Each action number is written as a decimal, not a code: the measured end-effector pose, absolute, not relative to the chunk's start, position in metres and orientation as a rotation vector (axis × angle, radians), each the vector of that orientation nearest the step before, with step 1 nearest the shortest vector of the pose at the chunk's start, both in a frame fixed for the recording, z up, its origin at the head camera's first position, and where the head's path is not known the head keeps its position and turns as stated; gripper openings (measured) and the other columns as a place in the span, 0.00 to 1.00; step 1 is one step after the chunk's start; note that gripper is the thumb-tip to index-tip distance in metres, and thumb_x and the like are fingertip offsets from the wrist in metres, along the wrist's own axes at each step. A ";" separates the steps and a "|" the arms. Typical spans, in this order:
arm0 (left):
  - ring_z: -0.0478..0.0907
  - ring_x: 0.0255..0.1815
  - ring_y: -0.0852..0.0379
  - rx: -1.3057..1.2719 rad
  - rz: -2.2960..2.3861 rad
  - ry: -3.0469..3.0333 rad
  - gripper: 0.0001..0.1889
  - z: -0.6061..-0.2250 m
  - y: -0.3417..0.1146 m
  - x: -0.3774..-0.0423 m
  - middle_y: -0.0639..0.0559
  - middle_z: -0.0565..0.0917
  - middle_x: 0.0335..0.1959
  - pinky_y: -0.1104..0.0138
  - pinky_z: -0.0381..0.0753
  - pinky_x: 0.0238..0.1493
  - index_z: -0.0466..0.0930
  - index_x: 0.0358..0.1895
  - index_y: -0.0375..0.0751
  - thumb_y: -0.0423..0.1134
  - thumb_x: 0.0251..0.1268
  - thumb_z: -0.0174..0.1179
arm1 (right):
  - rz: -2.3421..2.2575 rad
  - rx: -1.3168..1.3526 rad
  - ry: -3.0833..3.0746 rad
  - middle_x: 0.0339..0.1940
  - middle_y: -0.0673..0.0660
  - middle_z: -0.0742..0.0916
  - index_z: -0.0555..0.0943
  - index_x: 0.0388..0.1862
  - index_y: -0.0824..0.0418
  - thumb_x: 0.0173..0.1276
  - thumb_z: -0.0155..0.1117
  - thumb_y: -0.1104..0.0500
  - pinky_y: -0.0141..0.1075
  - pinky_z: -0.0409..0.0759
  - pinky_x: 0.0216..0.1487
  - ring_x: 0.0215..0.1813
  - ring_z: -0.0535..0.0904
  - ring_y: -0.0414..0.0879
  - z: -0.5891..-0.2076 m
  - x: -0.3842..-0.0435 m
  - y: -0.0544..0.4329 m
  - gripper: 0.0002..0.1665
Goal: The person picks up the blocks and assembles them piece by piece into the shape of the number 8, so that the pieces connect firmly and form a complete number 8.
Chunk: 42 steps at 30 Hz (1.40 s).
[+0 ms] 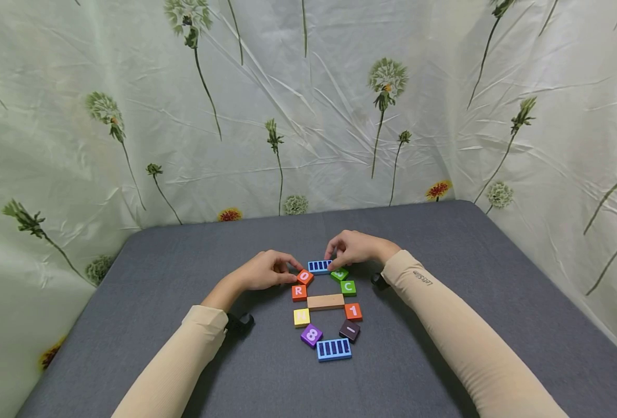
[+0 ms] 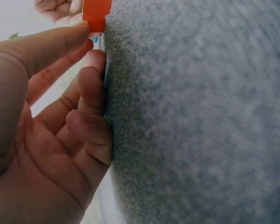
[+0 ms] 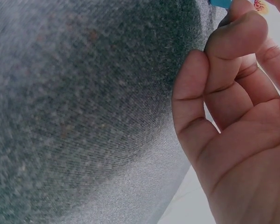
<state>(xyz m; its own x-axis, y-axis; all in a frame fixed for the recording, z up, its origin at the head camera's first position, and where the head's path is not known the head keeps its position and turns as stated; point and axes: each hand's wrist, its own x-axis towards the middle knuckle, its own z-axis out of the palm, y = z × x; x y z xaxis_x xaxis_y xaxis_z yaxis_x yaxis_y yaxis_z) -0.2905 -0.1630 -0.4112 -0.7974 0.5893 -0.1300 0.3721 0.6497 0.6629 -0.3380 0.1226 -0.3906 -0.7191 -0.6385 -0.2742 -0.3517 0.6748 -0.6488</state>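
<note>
On the grey table several painted blocks form a closed ring. My left hand [image 1: 266,271] is at its far left corner, thumb and index finger pinching the orange letter O block [image 1: 305,277]; in the left wrist view the thumb presses the side of this orange block [image 2: 96,16]. With thumb and index finger, my right hand [image 1: 357,248] grips the right end of the far blue slotted block [image 1: 318,267]. A corner of that blue block [image 3: 220,3] shows in the right wrist view. Beneath the right hand sits a green block [image 1: 339,274], its face partly hidden.
An orange R block [image 1: 299,292], a yellow block [image 1: 302,317] and a purple 8 block [image 1: 311,335] line the left. Opposite are a green C [image 1: 348,288], orange 1 [image 1: 353,312] and dark block [image 1: 349,330]. A plain wooden plank [image 1: 325,302] crosses between; another blue slotted block [image 1: 334,350] lies nearest.
</note>
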 end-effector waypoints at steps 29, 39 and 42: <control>0.80 0.30 0.59 0.632 0.939 2.747 0.15 -0.405 -0.185 -0.277 0.52 0.87 0.35 0.63 0.79 0.36 0.87 0.61 0.45 0.40 0.76 0.68 | -0.923 -0.863 2.455 0.25 0.55 0.85 0.85 0.60 0.63 0.78 0.68 0.56 0.35 0.72 0.33 0.25 0.72 0.40 -0.382 -0.327 0.139 0.17; 0.85 0.43 0.54 0.525 0.875 2.994 0.20 -0.400 -0.202 -0.255 0.48 0.89 0.45 0.54 0.85 0.47 0.83 0.67 0.44 0.42 0.76 0.68 | -0.896 -0.882 2.635 0.29 0.50 0.82 0.85 0.60 0.64 0.78 0.69 0.55 0.36 0.71 0.36 0.29 0.71 0.41 -0.374 -0.303 0.157 0.18; 0.86 0.52 0.47 0.491 0.831 3.057 0.23 -0.399 -0.206 -0.245 0.43 0.88 0.52 0.47 0.84 0.54 0.81 0.70 0.43 0.43 0.76 0.68 | -0.893 -0.893 2.696 0.29 0.50 0.82 0.85 0.60 0.64 0.77 0.70 0.55 0.37 0.72 0.37 0.31 0.73 0.42 -0.371 -0.293 0.162 0.19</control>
